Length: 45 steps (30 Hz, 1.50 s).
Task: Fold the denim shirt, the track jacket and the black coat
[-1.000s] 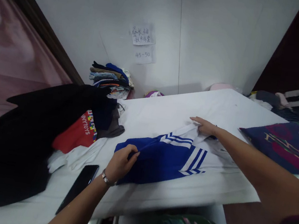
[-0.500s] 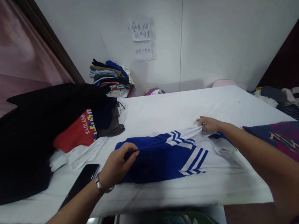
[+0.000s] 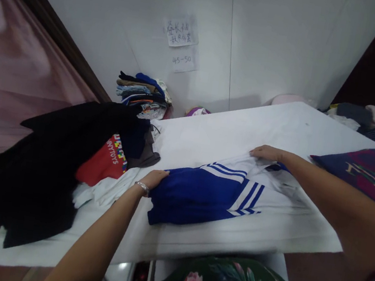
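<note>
A blue-and-white top (image 3: 197, 193) with chevron stripes lies flat on the white-covered table (image 3: 209, 139), its blue end to the left and its white end to the right. My left hand (image 3: 155, 179), with a bracelet on the wrist, is closed on the far left corner of the blue end. At the far edge of the white part, my right hand (image 3: 266, 152) pinches the fabric. A dark patch shows at the top's right end beneath my right forearm, which partly covers that end.
Left of the top are a black garment (image 3: 39, 165), a red printed garment (image 3: 103, 163) and crumpled white cloth (image 3: 105, 192). Folded clothes (image 3: 143, 95) are stacked by the wall. On the right lies a dark patterned cloth (image 3: 369, 174). Handwritten papers (image 3: 182, 34) hang on the wall.
My left hand has moved away from me, from the blue part's near-left area to its far left corner. The blue end lies flatter. My forearm now hides the phone.
</note>
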Available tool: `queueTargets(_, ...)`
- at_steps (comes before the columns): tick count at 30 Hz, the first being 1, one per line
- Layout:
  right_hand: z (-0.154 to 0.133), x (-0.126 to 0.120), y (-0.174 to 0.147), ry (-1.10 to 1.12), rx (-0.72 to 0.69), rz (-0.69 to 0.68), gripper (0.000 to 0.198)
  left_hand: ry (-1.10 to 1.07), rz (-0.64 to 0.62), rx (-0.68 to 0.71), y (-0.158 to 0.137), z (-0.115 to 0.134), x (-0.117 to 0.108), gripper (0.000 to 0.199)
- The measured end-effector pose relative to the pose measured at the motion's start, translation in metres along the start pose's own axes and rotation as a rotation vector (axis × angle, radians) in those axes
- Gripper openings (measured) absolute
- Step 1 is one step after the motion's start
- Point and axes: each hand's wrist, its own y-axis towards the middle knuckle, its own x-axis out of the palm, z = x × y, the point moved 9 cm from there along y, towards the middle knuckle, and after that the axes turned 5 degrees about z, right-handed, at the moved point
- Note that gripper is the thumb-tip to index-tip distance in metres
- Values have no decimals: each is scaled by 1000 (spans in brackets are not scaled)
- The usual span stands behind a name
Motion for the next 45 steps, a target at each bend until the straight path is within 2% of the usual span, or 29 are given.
queueTargets(3,2,-5,2,-56,1,58,29,-18,29,-18,-7,4,4,36)
queueTargets(7,-1,-8,3,-167,-7,113,29,-123,-11,-46,-17,6,13,27)
queueTargets(11,-4,-8,3,-252,-7,138,32,-119,18,-31,-19,9,5,24)
queueTargets(13,-5,-6,3,-284,-14,135,33,-40,47,-35,-15,8,1,29)
queueTargets(18,-9,-2,5,-346,-1,157,29,314,93,-76,-3,2,2,29)
queueTargets(21,-14,-3,3,-323,-4,192,33,422,226,17,-9,21,-6,29)
queueTargets(24,-21,-4,-2,-266,-47,237,47,405,378,254,-28,56,-8,32)
queueTargets(26,-23,-2,-5,-299,-68,231,51,364,395,421,-41,76,6,38)
queueTargets(28,-20,3,-7,-402,-55,200,48,380,340,509,-48,83,30,47)
queueTargets(31,-11,5,-10,-520,-3,211,38,465,205,485,-45,73,66,57)
queueTargets(33,-6,3,-11,-547,28,245,36,497,155,457,-41,64,80,59)
queueTargets(36,-7,-1,-13,-576,73,289,35,516,157,453,-39,60,82,60)
queueTargets(38,-17,0,-19,-588,76,322,36,520,164,456,-39,60,81,60)
queueTargets(40,-42,6,-31,-579,-12,386,41,525,167,453,-39,60,80,60)
queueTargets(42,-77,23,-49,-536,-187,443,47,531,173,448,-38,59,81,60)
queueTargets(45,-115,61,-71,-463,-409,373,54,532,187,455,-37,58,81,60)
